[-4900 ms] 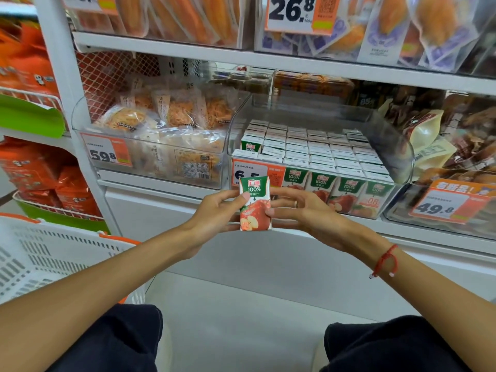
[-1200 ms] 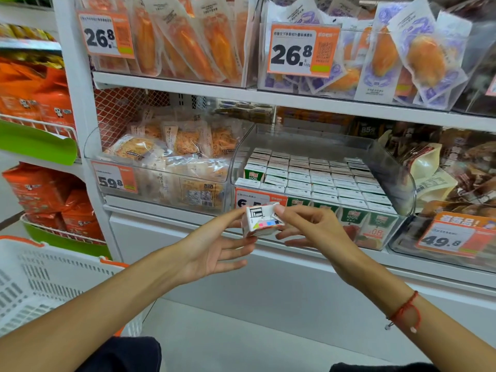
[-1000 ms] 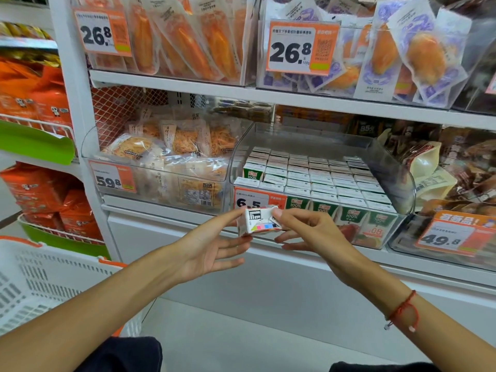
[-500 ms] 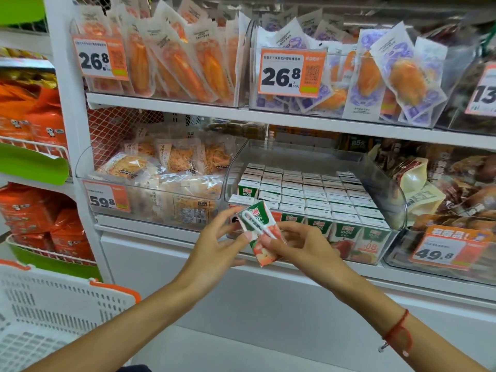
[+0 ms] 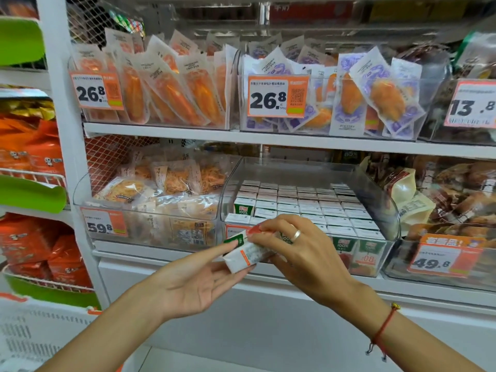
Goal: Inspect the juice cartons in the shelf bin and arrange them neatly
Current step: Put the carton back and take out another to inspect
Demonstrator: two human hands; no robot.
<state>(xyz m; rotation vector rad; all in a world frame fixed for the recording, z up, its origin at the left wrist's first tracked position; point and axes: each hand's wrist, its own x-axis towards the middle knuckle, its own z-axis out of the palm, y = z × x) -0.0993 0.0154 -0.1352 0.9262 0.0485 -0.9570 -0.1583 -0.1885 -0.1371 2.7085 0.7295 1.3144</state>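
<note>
A small green, red and white juice carton (image 5: 245, 254) lies tilted on its side between both hands, in front of the clear shelf bin (image 5: 386, 194). My left hand (image 5: 198, 280) supports it from below and the left, palm up, fingertips on its white side. From above and the right, my right hand (image 5: 300, 251) grips the carton's top end, a ring on one finger. The bin holds several rows of matching cartons (image 5: 308, 208) standing upright, with a gap at the front left where one carton (image 5: 243, 207) shows its green face.
A clear bin of wrapped pastries (image 5: 150, 200) stands left of the juice bin, and a bin of brown snack bags (image 5: 451, 200) to the right. Packaged snacks fill the shelf above (image 5: 241, 135). A white basket (image 5: 32, 334) with orange trim sits at the lower left.
The carton has been turned from showing its straw side to lying flatter with a white printed side up. My right hand has moved over its top. The view has risen toward the shelves.
</note>
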